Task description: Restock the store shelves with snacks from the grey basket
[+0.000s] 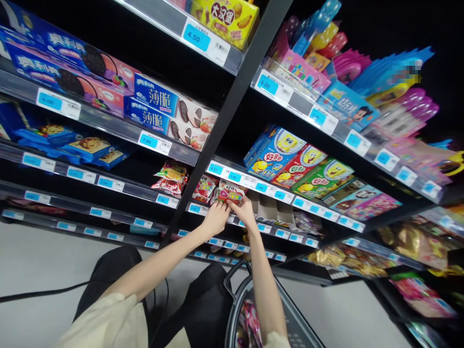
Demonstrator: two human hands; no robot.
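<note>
My left hand [216, 217] and my right hand [242, 210] meet at a small red-and-white candy packet [231, 192] on a low shelf. The right hand grips the packet's lower right side, thumb inward. My left fingers are curled at its lower edge, their tips partly hidden. Just left of it stands a similar red packet [203, 188] in the same shelf row. Below my right forearm is a grey basket [293, 314] on the floor, with pink-and-red wrapped packets [251, 321] inside.
A dark post [226, 121] divides the shelves beside my hands. Blue cookie boxes [155, 99] lie at upper left, and colourful cartoon boxes [299, 164] stand above right. A price-tag rail [261, 187] runs just above the hands. A black cable [47, 293] crosses at lower left.
</note>
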